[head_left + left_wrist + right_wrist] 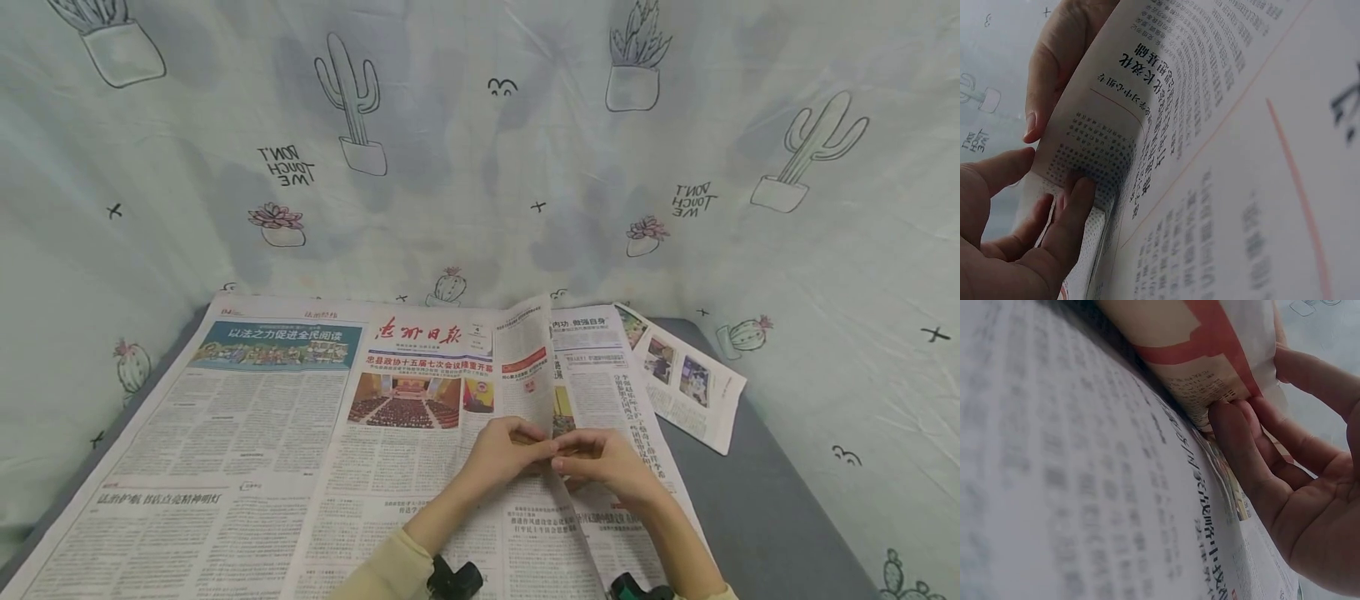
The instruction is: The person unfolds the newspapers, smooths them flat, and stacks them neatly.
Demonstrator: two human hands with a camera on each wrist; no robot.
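Observation:
A large newspaper [262, 433] lies spread over the table, and its right part carries a raised, partly turned sheet [525, 367]. On the left side of that sheet's edge, my left hand [506, 454] pinches the paper between thumb and fingers. Facing it, my right hand [611, 467] holds the same edge, the two sets of fingertips meeting there. In the left wrist view the left hand [1035, 231] has fingertips against the printed face, with the right hand [1066, 62] beyond the sheet. The right wrist view shows the right hand [1310, 469] gripping paper with a red band.
Another newspaper page [690, 375] with colour photos pokes out at the back right, under the printed sheet [600, 350]. The grey table [780, 508] shows along the right side. A pale cactus-print curtain [465, 167] hangs behind and at both sides.

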